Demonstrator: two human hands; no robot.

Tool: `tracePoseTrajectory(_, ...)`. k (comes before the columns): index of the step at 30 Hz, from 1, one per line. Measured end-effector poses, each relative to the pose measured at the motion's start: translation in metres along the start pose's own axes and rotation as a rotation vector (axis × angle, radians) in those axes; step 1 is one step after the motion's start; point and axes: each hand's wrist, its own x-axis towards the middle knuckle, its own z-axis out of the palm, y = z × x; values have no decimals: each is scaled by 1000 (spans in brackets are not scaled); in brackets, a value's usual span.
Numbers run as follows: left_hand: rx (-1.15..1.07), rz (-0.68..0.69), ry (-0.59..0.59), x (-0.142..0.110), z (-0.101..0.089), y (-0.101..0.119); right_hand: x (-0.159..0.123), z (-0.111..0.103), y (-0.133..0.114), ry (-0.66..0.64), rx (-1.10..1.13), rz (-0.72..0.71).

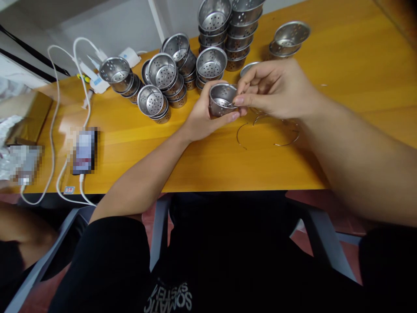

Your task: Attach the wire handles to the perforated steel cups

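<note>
My left hand (pixel 208 111) is wrapped around a small perforated metal strainer cup (pixel 221 98) and holds it above the table, its mouth tilted toward me. My right hand (pixel 273 89) is closed in a pinch at the cup's right rim. A thin metal wire (pixel 230 104) runs from those fingertips into the cup; where its far end sits is hard to make out. Below my right hand, several loose curved wires (pixel 286 143) lie on the table. Another strainer cup (pixel 249 68) shows partly behind my right hand.
Stacks of strainer cups (pixel 163 71) stand at the back of the wooden table (pixel 195 169), with taller stacks (pixel 241 39) behind and another cup stack (pixel 289 37) at back right. Left are a phone (pixel 85 152), white cables (pixel 57 113) and a power strip (pixel 97 82). Another person's arm (pixel 26 221) shows lower left.
</note>
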Motion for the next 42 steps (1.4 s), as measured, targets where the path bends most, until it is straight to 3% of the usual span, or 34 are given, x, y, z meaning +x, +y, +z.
tracePoseTrajectory(10, 80, 32, -9, -1, -1, 1, -2, -2, 4, -22, 1, 10)
tracePoseTrajectory(15, 90, 16, 37, 1, -3, -8, -3, -2, 9, 45, -136, -66)
tracePoseTrajectory(20, 81, -27, 117, 1, -6, -10, -4, 3, -10, 118, -372, -116)
tracePoseTrajectory(24, 84, -51, 123, 1, -7, -9, -4, 3, -18, 77, -515, -186)
tracePoseTrajectory(31, 122, -6, 99, 0, -6, -10, -1, 6, -4, -73, -541, -237)
tracePoseTrajectory(38, 93, 58, 125, -1, -10, -4, -3, 7, -3, -49, -487, -165)
tracePoseTrajectory(42, 281, 76, 200, -2, -14, 22, -3, 2, 2, -13, -476, -170)
